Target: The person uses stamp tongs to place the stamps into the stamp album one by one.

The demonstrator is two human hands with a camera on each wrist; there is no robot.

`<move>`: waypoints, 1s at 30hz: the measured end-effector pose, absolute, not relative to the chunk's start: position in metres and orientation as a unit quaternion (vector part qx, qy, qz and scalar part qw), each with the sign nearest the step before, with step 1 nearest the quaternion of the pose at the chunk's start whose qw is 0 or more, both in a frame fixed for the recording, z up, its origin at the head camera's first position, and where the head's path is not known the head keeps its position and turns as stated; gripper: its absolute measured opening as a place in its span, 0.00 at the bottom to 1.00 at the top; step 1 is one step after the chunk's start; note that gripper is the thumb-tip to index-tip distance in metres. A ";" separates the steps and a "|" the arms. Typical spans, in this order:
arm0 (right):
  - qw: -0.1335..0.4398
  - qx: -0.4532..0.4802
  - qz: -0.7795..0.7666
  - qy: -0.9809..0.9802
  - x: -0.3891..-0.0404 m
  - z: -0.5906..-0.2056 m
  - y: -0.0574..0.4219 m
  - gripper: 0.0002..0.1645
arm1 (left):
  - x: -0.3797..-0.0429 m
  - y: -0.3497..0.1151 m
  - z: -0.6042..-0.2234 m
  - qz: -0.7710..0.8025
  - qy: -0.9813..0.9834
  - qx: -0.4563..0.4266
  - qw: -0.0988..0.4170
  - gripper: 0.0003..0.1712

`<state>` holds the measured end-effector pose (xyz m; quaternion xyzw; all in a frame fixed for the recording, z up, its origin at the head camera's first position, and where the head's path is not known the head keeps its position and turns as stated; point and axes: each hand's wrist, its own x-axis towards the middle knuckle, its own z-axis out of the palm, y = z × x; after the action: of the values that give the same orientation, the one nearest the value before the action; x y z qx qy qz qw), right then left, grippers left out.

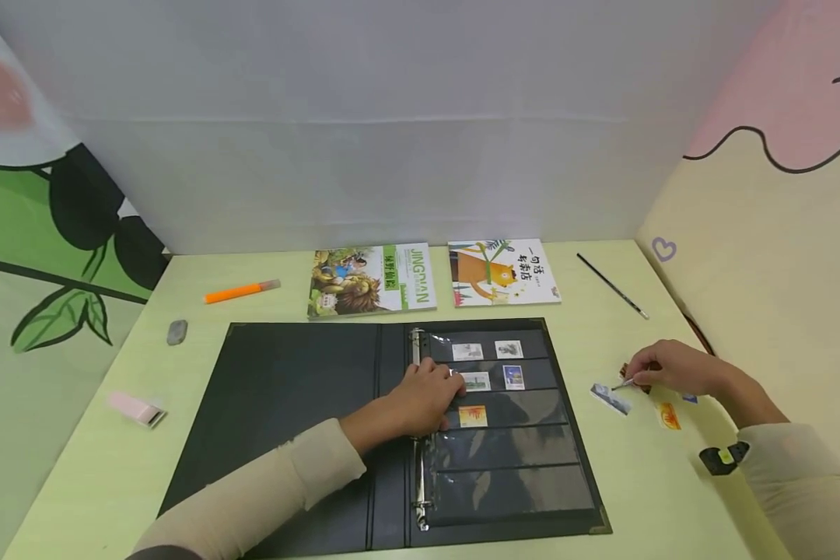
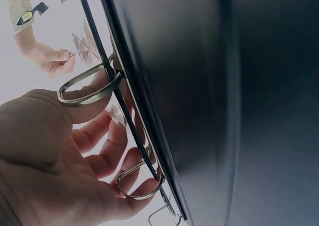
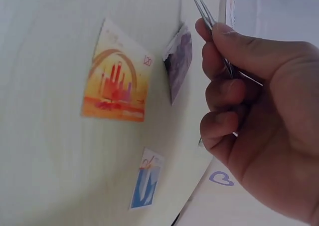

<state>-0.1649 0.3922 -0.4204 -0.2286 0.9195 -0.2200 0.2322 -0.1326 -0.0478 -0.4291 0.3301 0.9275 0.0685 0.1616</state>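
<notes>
A black ring-bound stamp album (image 1: 301, 389) lies open, its right page (image 1: 511, 486) made of clear-strip rows. Several stamps sit in the upper rows, among them an orange one (image 1: 472, 416). My left hand (image 1: 420, 397) rests over the page's inner edge by the metal rings (image 2: 89, 94), fingers loosely bent. Thumb and fingers of my right hand (image 1: 675, 367) pinch metal tweezers (image 3: 202, 4), whose tips reach a blue-grey stamp (image 1: 610, 398) on the table. Near that hand lie an orange stamp (image 3: 115, 79), a purplish stamp (image 3: 178, 61) and a small blue stamp (image 3: 147, 178).
Two picture books (image 1: 372, 281) lie behind the album, with a black pencil (image 1: 612, 285) to their right. An orange pen (image 1: 241, 292), a grey eraser (image 1: 177, 332) and a pale pink object (image 1: 136, 409) lie to the left. Walls enclose the table.
</notes>
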 end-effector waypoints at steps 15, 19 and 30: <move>0.142 -0.290 -0.253 0.912 -0.195 -0.420 0.340 0.07 | -0.131 -0.048 -0.430 0.074 0.927 0.329 0.164 0.25; 0.138 -0.309 -0.252 0.907 -0.208 -0.417 0.308 0.07 | -0.131 -0.049 -0.429 0.075 0.927 0.328 0.167 0.24; 0.211 -0.372 -0.200 0.882 -0.222 -0.418 0.243 0.07 | -0.131 -0.048 -0.428 0.076 0.927 0.330 0.162 0.22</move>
<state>-0.2218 0.2427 -0.4176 -0.3718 0.8816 -0.2003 0.2108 -0.1308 -0.0482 -0.4277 0.3302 0.9267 0.0759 0.1623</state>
